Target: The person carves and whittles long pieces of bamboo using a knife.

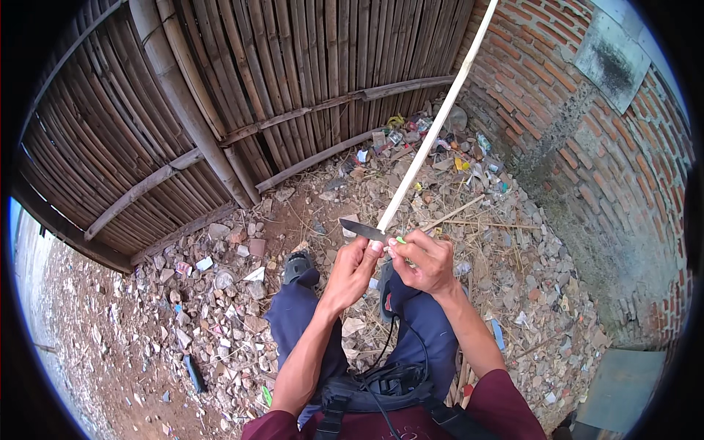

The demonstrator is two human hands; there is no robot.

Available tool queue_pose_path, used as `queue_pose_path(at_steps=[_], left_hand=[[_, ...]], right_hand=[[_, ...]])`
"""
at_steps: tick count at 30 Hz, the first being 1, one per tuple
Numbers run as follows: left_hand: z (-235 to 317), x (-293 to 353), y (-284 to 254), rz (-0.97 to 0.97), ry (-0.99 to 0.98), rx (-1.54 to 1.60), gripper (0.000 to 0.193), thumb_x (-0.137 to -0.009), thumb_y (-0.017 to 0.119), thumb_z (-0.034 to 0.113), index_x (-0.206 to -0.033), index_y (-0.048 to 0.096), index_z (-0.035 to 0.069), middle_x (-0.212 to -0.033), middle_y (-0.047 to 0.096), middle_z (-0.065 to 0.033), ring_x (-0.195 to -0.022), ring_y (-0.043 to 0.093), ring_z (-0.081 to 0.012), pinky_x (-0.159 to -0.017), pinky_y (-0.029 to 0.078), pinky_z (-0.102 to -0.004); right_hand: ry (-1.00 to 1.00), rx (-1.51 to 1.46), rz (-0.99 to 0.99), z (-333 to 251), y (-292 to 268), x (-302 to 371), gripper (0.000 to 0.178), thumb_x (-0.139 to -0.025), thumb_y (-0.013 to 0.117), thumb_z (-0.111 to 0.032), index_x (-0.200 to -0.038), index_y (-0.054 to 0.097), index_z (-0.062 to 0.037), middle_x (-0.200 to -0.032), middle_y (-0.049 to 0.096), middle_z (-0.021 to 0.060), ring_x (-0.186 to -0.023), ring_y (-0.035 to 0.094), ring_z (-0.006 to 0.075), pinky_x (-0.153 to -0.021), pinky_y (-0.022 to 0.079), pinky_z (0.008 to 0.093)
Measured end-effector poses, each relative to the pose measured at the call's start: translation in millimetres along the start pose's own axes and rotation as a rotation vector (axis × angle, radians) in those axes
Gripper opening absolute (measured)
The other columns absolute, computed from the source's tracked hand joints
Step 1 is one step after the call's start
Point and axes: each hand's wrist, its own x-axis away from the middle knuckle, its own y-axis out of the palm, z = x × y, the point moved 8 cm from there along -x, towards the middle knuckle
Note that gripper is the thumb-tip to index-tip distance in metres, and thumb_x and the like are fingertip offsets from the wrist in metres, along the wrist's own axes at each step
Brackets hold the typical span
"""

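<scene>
A knife with a dark blade and a bit of green at its handle is in my right hand, whose fingers are closed around the handle. The blade points left and lies across the near end of a long pale bamboo strip. That strip slants up and away to the far right. My left hand is closed at the strip's near end, thumb close to the blade; the fingers hide the very tip. Both hands nearly touch, above my knees.
A bamboo-slat fence stands ahead and to the left, a brick wall to the right. Broken stones and litter cover the ground. Thin sticks lie beyond my right hand. A grey panel is at the lower right.
</scene>
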Motion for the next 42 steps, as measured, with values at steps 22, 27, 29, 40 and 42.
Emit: queue_pose_path(at_steps=[22,27,29,40,42], left_hand=[[7,-4,-5,0.086,0.000,-0.068,0.039,-0.114,0.063,0.036,-0.098,0.068,0.001,-0.069,0.043,0.0086,-0.064,0.035,-0.0025,-0.053,0.028,-0.0295],[12,-3,-5,0.106,-0.014,-0.117,0.041,-0.113,0.064,0.037,-0.094,0.066,0.001,-0.067,0.043,0.0069,-0.064,0.036,-0.0039,-0.053,0.030,-0.0315],[11,-2,-6,0.128,-0.040,-0.136,0.043,-0.112,0.064,0.037,-0.093,0.066,-0.001,-0.064,0.042,0.0046,-0.063,0.037,-0.0051,-0.054,0.031,-0.0334],[9,-3,-11,0.206,-0.061,-0.331,0.055,-0.108,0.067,0.045,-0.080,0.065,-0.001,-0.054,0.039,-0.0070,-0.055,0.035,-0.0131,-0.051,0.033,-0.0414],[9,-3,-11,0.221,-0.068,-0.348,0.055,-0.108,0.067,0.046,-0.079,0.065,-0.001,-0.054,0.040,-0.0083,-0.054,0.035,-0.0145,-0.051,0.034,-0.0423]], right_hand=[[0.033,-0.012,0.018,5,1,-2,0.018,-0.087,0.081,-0.008,-0.105,0.079,-0.0105,-0.080,0.065,0.0017,-0.054,0.063,0.0193,-0.047,0.048,0.0357],[0.018,0.010,0.010,4,0,-3,0.019,-0.087,0.081,-0.008,-0.106,0.079,-0.0106,-0.080,0.065,0.0016,-0.054,0.063,0.0188,-0.047,0.049,0.0352],[0.018,0.013,0.012,3,1,-3,0.019,-0.087,0.081,-0.008,-0.106,0.080,-0.0107,-0.080,0.065,0.0016,-0.054,0.063,0.0187,-0.047,0.048,0.0352],[0.017,0.070,0.012,3,1,-4,0.014,-0.086,0.081,-0.008,-0.100,0.080,-0.0123,-0.079,0.065,0.0006,-0.053,0.064,0.0190,-0.046,0.049,0.0351],[0.010,0.124,-0.001,4,2,-4,0.015,-0.086,0.082,-0.008,-0.100,0.080,-0.0134,-0.080,0.066,0.0005,-0.054,0.065,0.0191,-0.046,0.049,0.0349]])
